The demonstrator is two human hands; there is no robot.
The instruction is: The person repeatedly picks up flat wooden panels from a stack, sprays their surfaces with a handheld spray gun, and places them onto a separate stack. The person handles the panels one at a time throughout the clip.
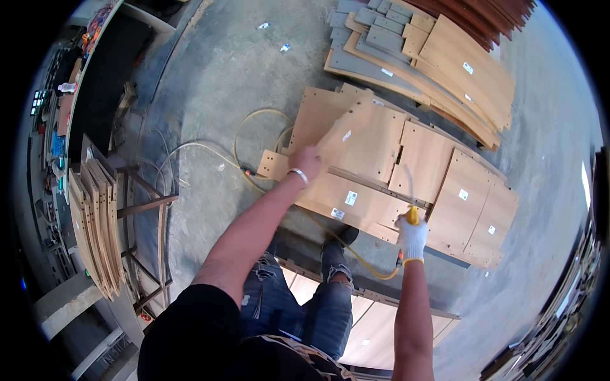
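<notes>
My left hand (307, 162), bare with a white band at the wrist, is closed on the near end of a light wood-coloured panel (346, 130). That panel is tilted up over the stacked boards and smeared by motion. My right hand (413, 236), in a white knit glove, grips a yellow air blow gun (413, 215) with a thin nozzle aimed away from me. A yellowish hose (375, 273) joins the gun below the hand. Beneath both hands lie flat wood panels (422, 159) with drilled holes and white labels.
Behind the panels stands another stack of wood and grey boards (387, 60), with dark red strips (483, 19) beyond. The hose loops over the concrete floor (210, 82) at left. Upright boards (95, 222) lean by a metal frame (146, 206). More panels (381, 324) lie beside my legs.
</notes>
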